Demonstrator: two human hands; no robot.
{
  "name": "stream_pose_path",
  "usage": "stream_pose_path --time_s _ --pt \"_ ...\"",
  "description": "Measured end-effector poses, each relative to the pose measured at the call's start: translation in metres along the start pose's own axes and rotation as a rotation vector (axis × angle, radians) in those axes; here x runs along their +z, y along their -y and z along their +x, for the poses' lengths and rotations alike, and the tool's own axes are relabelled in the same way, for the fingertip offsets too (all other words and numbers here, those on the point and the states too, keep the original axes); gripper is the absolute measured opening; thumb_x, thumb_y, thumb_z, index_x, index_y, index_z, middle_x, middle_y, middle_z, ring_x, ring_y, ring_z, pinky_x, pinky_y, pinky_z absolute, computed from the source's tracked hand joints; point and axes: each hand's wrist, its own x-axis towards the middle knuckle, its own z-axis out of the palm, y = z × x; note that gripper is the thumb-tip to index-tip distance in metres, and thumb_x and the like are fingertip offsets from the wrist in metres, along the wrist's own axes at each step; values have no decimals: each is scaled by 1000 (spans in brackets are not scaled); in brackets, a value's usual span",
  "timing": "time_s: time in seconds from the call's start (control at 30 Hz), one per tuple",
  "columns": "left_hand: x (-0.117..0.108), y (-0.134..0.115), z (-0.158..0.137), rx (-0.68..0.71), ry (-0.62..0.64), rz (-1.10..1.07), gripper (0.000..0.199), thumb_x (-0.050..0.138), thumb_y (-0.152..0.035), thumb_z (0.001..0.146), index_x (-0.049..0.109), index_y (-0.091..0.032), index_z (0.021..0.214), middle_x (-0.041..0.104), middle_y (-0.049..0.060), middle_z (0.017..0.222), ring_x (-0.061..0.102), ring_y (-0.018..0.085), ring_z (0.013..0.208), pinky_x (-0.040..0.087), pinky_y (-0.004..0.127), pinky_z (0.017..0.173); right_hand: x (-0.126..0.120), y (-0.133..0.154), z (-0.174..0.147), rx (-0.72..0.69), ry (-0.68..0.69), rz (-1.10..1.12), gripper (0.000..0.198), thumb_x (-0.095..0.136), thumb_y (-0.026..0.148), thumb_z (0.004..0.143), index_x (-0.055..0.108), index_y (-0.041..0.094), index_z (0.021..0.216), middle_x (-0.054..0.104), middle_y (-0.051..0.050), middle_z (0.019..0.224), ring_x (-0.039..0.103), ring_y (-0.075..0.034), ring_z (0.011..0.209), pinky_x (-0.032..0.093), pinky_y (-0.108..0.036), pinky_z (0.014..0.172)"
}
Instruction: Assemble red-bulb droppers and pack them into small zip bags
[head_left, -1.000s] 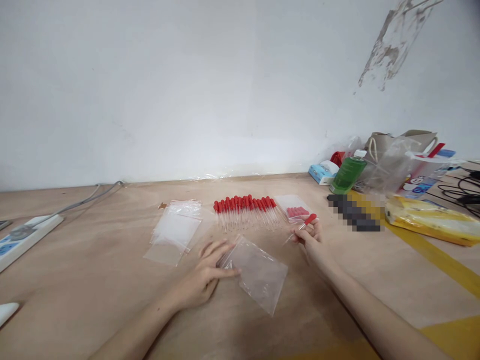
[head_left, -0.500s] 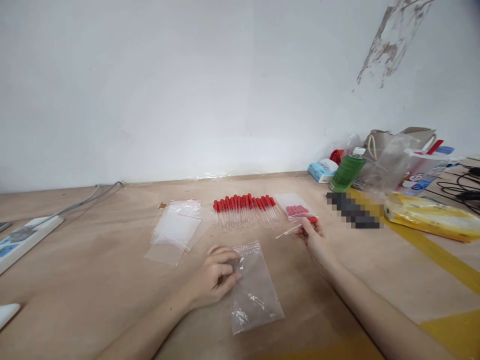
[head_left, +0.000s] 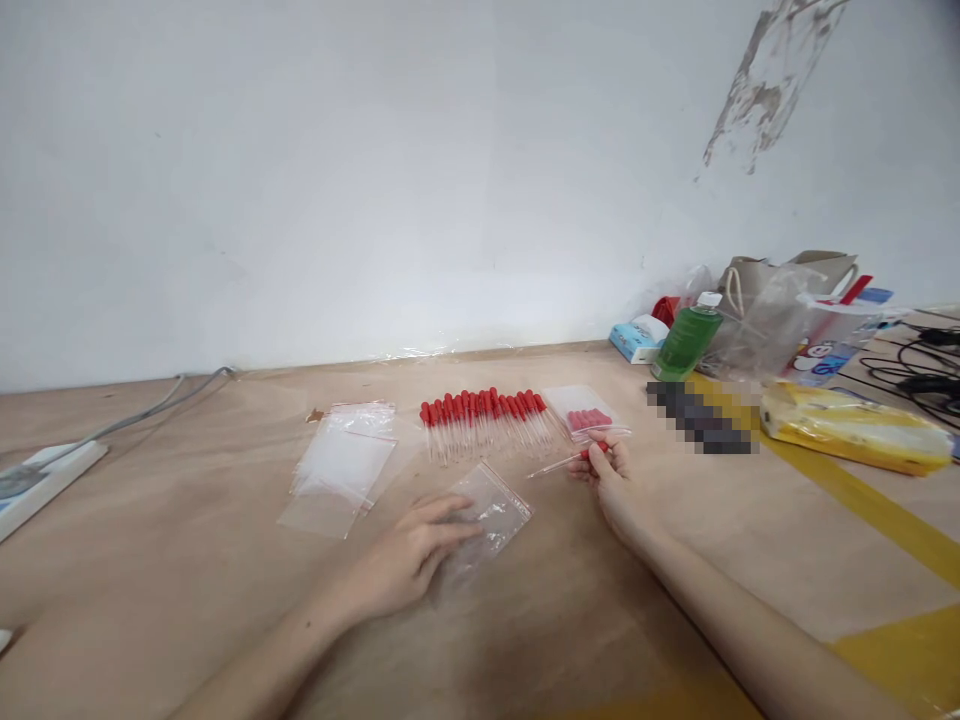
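Note:
Between the fingers of my right hand is a dropper by its red bulb; its thin clear stem points left, just above the table. My left hand has its fingers stretched out over a clear zip bag, covering the bag's left part; the thumb is partly hidden. Beyond the hands lies a row of several droppers, red bulbs toward the wall. Right of that row, a filled zip bag shows red bulbs inside, close to my right hand. A stack of zip bags lies to the left.
A power strip with a grey cable is at far left. On the right stand a green bottle, a blue tissue pack and plastic bags. A yellow packet, a pixelated dark object and black cables lie nearby.
The zip bag under my left hand has turned clockwise, its red-lined edge now facing upper right. My right hand has drawn the dropper slightly left and toward me. The view has shifted slightly.

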Motion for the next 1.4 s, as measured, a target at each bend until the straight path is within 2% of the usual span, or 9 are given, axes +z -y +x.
stream_pose_path --time_s 0.1,0.27,0.57,0.77,0.93,1.07,1.17,1.3,1.4 --pt "19 0 1 -125 -97 31 40 38 -33 89 41 -28 129 35 7 138 34 24 125 34 43 99 2 -2 -3 10 17 -22 41 60 47 70 44 25 101 54 5 72 58 -11 61 50 -28 61" --pt "46 2 2 -47 -90 109 44 39 -39 88 37 -28 131 30 8 141 24 26 130 24 50 103 11 2 -11 4 62 -85 42 60 49 69 43 25 100 53 4 71 58 -13 60 50 -30 61" --pt "39 0 4 -25 -62 70 47 41 -39 87 35 -28 133 33 8 139 29 25 128 24 49 104 18 6 -18 21 110 -91 42 59 50 70 43 25 100 54 4 69 59 -14 62 49 -30 61" --pt "28 5 6 3 -21 -38 57 40 -39 88 19 -24 139 33 6 140 27 23 129 25 44 105 21 5 -26 133 338 -82 34 63 42 70 42 23 88 59 3 74 58 -11 62 48 -28 61" --pt "21 8 9 46 12 -73 48 34 -31 91 24 -25 137 36 4 138 33 20 127 29 41 104 20 22 -30 120 629 -418 22 67 35 66 55 18 75 50 6 57 44 -7 49 33 -19 46" --pt "29 7 11 78 -37 -56 52 43 -26 87 27 -25 136 40 5 136 33 21 126 31 42 103 25 21 -33 -1 650 -525 20 69 35 63 58 18 65 48 4 61 38 -6 49 31 -19 45" --pt "35 4 13 100 -80 -60 51 43 -22 87 28 -25 135 43 5 133 37 20 124 32 43 102 33 12 -38 70 637 -462 25 71 39 59 60 17 62 54 1 76 43 -6 51 37 -20 46" --pt "36 6 12 136 -124 -54 48 45 -27 87 32 -25 133 46 6 131 39 21 122 32 42 102 38 9 -42 93 648 -412 27 76 41 51 67 17 62 55 -3 84 55 -13 69 46 -25 60" --pt "33 11 7 77 -244 -57 44 51 -33 83 45 -23 125 49 8 126 44 23 117 36 41 99 35 14 -38 31 761 -452 23 73 39 58 70 19 69 56 -5 87 55 -18 85 46 -29 74"
